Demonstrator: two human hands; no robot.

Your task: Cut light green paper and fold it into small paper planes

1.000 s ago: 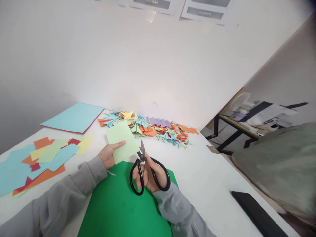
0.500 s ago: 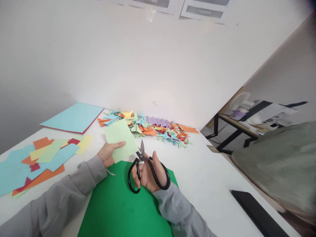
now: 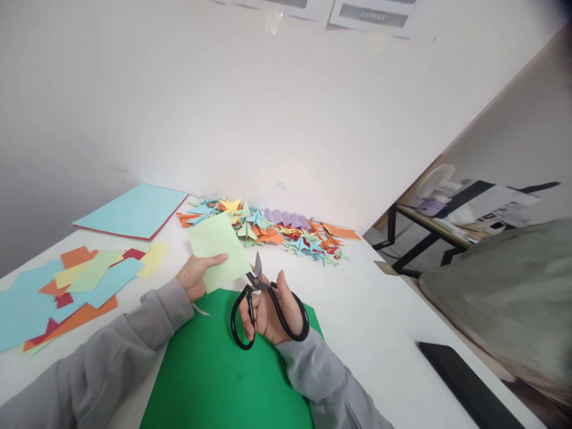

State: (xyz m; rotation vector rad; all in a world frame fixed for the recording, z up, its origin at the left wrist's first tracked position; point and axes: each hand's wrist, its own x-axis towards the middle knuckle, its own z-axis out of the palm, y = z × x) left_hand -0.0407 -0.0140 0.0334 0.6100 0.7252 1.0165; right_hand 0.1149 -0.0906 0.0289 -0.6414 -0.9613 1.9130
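Observation:
My left hand [image 3: 196, 275] pinches a pale green sheet of paper [image 3: 220, 250], thumb on its face and fingers behind. In my right hand [image 3: 270, 316] are black-handled scissors [image 3: 256, 282], my fingers through the loops and the blades parted. The blades point up and away, right at the paper's lower right edge; I cannot tell whether they touch it. Below both hands lies a green sheet [image 3: 223, 363] on the white table [image 3: 357, 322].
Colourful paper scraps [image 3: 89, 280] spread at the left. Behind them is a stack of light blue paper [image 3: 134, 208]. Many folded paper shapes [image 3: 268, 232] line the wall. A black flat object [image 3: 465, 384] lies at the right edge; beyond stands a low side table [image 3: 429, 226].
Both hands, the pale green paper and the scissors stay nearly where they were. The view has shifted very slightly.

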